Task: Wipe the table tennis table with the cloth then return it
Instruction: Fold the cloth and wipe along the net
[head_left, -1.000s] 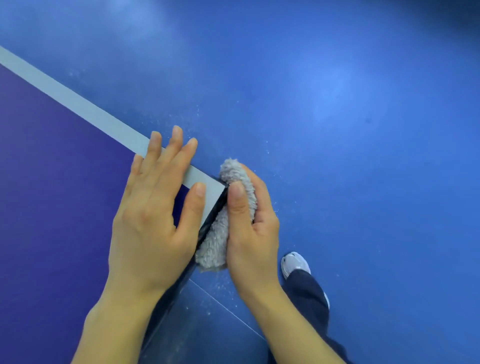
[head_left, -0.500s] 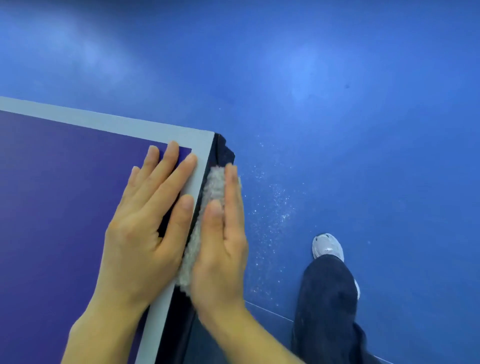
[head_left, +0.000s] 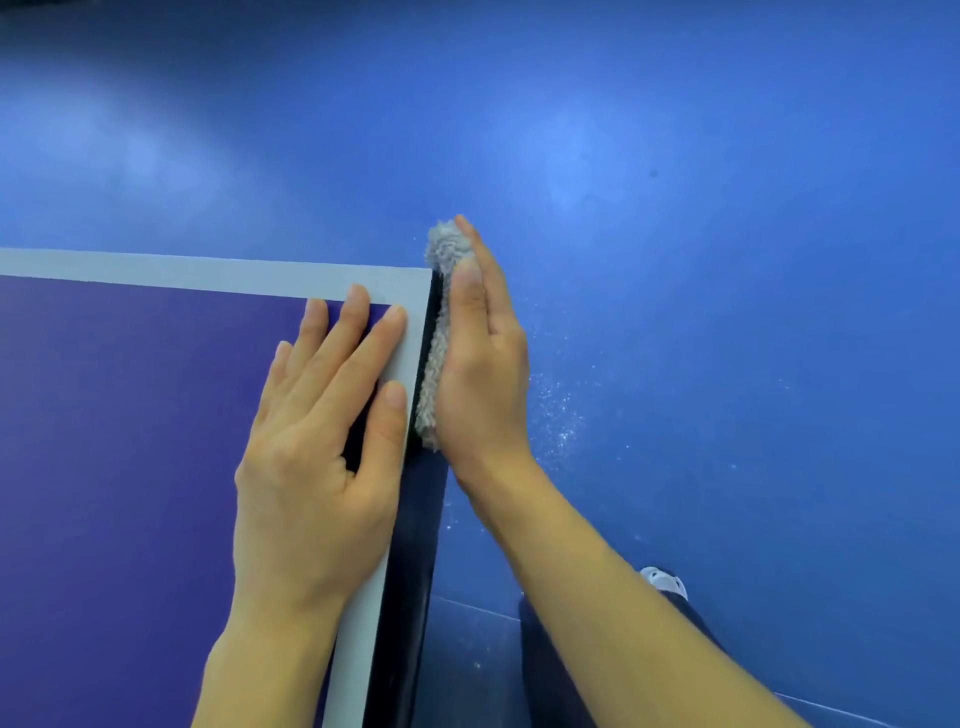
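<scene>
The table tennis table (head_left: 104, 441) fills the left half, dark blue with a pale border line; its corner sits near the middle top. A fluffy grey cloth (head_left: 435, 353) lies against the table's dark side edge at that corner, its tip poking past the corner. My right hand (head_left: 480, 364) presses the cloth to the edge with straight fingers and the palm. My left hand (head_left: 317, 457) rests flat on the tabletop just inside the border, fingers spread and straight.
Blue floor (head_left: 675, 260) surrounds the table, with pale dust specks (head_left: 558, 410) beside the edge. My dark trouser leg (head_left: 550, 670) and a white shoe (head_left: 665, 581) stand at the lower right, close to the table's side.
The view has swung so the table corner shows squarely. My right hand has slid the cloth along the side edge up to the corner, its fingers straightening. My left hand stayed flat on the tabletop.
</scene>
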